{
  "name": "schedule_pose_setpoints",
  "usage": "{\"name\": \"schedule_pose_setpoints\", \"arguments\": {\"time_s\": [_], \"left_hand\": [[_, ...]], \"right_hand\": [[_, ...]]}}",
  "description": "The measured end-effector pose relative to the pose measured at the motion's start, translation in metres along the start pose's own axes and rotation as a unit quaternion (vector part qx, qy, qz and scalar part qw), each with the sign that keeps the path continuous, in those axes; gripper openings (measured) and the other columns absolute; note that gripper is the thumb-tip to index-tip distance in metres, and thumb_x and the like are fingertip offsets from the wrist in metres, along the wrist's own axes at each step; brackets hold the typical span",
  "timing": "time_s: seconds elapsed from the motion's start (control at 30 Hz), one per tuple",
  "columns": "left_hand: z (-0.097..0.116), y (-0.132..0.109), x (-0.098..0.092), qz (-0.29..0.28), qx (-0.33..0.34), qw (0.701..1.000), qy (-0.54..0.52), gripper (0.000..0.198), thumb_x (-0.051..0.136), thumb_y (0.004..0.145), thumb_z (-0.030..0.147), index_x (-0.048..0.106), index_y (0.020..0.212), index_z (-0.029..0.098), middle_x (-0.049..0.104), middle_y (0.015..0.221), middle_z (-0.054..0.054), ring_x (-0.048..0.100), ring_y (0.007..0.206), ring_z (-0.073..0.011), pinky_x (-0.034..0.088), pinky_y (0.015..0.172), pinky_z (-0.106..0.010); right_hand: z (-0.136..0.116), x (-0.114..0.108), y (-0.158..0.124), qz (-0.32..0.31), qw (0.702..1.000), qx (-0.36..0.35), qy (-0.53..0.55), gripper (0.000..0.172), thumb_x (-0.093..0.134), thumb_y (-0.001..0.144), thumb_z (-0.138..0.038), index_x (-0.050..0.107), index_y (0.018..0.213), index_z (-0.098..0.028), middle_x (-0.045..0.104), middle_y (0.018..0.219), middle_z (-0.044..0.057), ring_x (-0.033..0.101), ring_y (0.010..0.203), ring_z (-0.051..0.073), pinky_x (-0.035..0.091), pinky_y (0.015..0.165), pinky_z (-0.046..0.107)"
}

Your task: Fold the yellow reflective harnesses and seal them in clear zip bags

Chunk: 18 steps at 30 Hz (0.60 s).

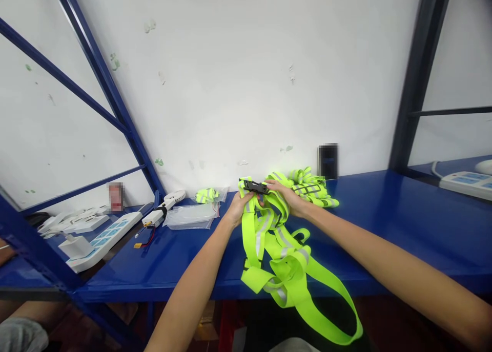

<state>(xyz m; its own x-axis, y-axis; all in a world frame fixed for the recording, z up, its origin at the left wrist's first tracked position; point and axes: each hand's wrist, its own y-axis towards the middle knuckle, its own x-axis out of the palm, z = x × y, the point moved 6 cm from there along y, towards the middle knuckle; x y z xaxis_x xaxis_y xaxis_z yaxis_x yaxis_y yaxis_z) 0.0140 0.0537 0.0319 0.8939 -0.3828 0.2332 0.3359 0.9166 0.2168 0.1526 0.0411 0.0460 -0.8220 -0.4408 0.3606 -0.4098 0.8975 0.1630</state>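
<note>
A neon yellow reflective strap vest (285, 260) hangs from both my hands over the front edge of the blue shelf (403, 224). My left hand (239, 207) is closed on the straps just below a black buckle (254, 186). My right hand (286, 195) pinches the straps and the buckle's right end. Long loops of the vest dangle below the shelf edge toward my lap.
A pile of folded yellow vests (313, 187) lies behind my right hand. One bagged vest (207, 194) and clear plastic bags (191, 216) lie to the left, with a small white fan (165, 208), white power strips (103, 239) and another power strip (467, 182) at far right. Blue rack struts cross at left.
</note>
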Motion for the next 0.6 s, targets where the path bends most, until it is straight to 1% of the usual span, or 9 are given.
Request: {"name": "schedule_pose_setpoints", "arguments": {"time_s": [0.07, 0.13, 0.2, 0.27, 0.33, 0.43, 0.5, 0.57, 0.6], "left_hand": [[0.003, -0.002, 0.002, -0.01, 0.039, 0.999, 0.011, 0.036, 0.077, 0.069, 0.045, 0.066, 0.077, 0.011, 0.069, 0.066, -0.008, 0.067, 0.06, -0.0198, 0.053, 0.058, -0.029], [0.006, -0.002, 0.0, 0.011, 0.077, 0.997, 0.027, 0.036, 0.077, 0.069, 0.045, 0.066, 0.079, 0.012, 0.069, 0.066, -0.007, 0.067, 0.062, -0.0196, 0.052, 0.059, -0.029], [0.008, -0.002, -0.005, 0.051, 0.11, 0.991, 0.056, 0.035, 0.076, 0.07, 0.045, 0.066, 0.08, 0.012, 0.069, 0.066, -0.006, 0.066, 0.06, -0.0184, 0.051, 0.057, -0.027], [0.009, -0.003, -0.008, 0.088, 0.137, 0.983, 0.087, 0.033, 0.076, 0.07, 0.043, 0.066, 0.078, 0.012, 0.069, 0.068, -0.006, 0.064, 0.057, -0.0163, 0.049, 0.054, -0.026], [0.01, -0.005, -0.008, 0.113, 0.151, 0.977, 0.102, 0.031, 0.076, 0.069, 0.04, 0.066, 0.075, 0.012, 0.069, 0.068, -0.005, 0.062, 0.053, -0.0147, 0.048, 0.052, -0.025], [0.008, -0.005, -0.002, 0.1, 0.122, 0.985, 0.071, 0.029, 0.077, 0.065, 0.037, 0.064, 0.074, 0.012, 0.067, 0.066, -0.004, 0.061, 0.05, -0.0145, 0.05, 0.051, -0.026], [0.007, -0.006, 0.004, 0.059, 0.075, 0.995, 0.028, 0.028, 0.077, 0.064, 0.034, 0.061, 0.072, 0.013, 0.064, 0.062, -0.002, 0.06, 0.049, -0.014, 0.051, 0.051, -0.027], [0.008, -0.008, 0.01, 0.009, 0.028, 0.999, -0.012, 0.029, 0.077, 0.064, 0.033, 0.057, 0.069, 0.013, 0.059, 0.059, 0.0, 0.06, 0.049, -0.0136, 0.052, 0.053, -0.027], [0.01, -0.01, 0.011, -0.011, 0.01, 1.0, -0.027, 0.029, 0.077, 0.064, 0.033, 0.055, 0.068, 0.014, 0.057, 0.058, 0.001, 0.06, 0.05, -0.0135, 0.053, 0.054, -0.027]], "right_hand": [[0.004, 0.009, -0.002, -0.051, 0.998, 0.014, 0.036, 0.023, 0.059, 0.084, -0.033, 0.061, 0.103, -0.019, 0.069, 0.078, 0.002, 0.064, 0.066, 0.017, 0.052, 0.064, 0.027], [0.005, 0.015, -0.005, -0.084, 0.995, 0.02, 0.057, 0.022, 0.055, 0.086, -0.034, 0.063, 0.097, -0.016, 0.069, 0.075, 0.004, 0.062, 0.063, 0.016, 0.051, 0.063, 0.026], [0.004, 0.017, -0.008, -0.088, 0.994, 0.014, 0.059, 0.022, 0.055, 0.086, -0.033, 0.065, 0.091, -0.015, 0.069, 0.074, 0.005, 0.063, 0.064, 0.016, 0.051, 0.063, 0.026], [0.003, 0.016, -0.01, -0.071, 0.996, 0.008, 0.047, 0.019, 0.057, 0.084, -0.032, 0.066, 0.087, -0.015, 0.069, 0.074, 0.005, 0.063, 0.065, 0.016, 0.052, 0.064, 0.026], [0.003, 0.017, -0.012, -0.061, 0.997, 0.016, 0.032, 0.018, 0.06, 0.082, -0.032, 0.066, 0.083, -0.015, 0.069, 0.072, 0.005, 0.063, 0.063, 0.016, 0.052, 0.062, 0.026], [-0.001, 0.017, -0.014, -0.063, 0.997, 0.03, 0.029, 0.019, 0.06, 0.08, -0.033, 0.064, 0.08, -0.015, 0.067, 0.065, 0.004, 0.059, 0.055, 0.016, 0.05, 0.056, 0.027], [-0.008, 0.016, -0.015, -0.08, 0.996, 0.031, 0.032, 0.019, 0.062, 0.078, -0.034, 0.063, 0.082, -0.015, 0.063, 0.059, 0.002, 0.055, 0.05, 0.014, 0.047, 0.05, 0.026], [-0.016, 0.016, -0.019, -0.116, 0.993, 0.031, 0.023, 0.023, 0.066, 0.075, -0.032, 0.062, 0.091, -0.016, 0.063, 0.062, 0.001, 0.055, 0.051, 0.014, 0.047, 0.051, 0.026], [-0.02, 0.016, -0.021, -0.132, 0.991, 0.031, 0.01, 0.028, 0.069, 0.073, -0.03, 0.061, 0.097, -0.016, 0.065, 0.065, 0.001, 0.057, 0.054, 0.015, 0.048, 0.053, 0.027]]}}
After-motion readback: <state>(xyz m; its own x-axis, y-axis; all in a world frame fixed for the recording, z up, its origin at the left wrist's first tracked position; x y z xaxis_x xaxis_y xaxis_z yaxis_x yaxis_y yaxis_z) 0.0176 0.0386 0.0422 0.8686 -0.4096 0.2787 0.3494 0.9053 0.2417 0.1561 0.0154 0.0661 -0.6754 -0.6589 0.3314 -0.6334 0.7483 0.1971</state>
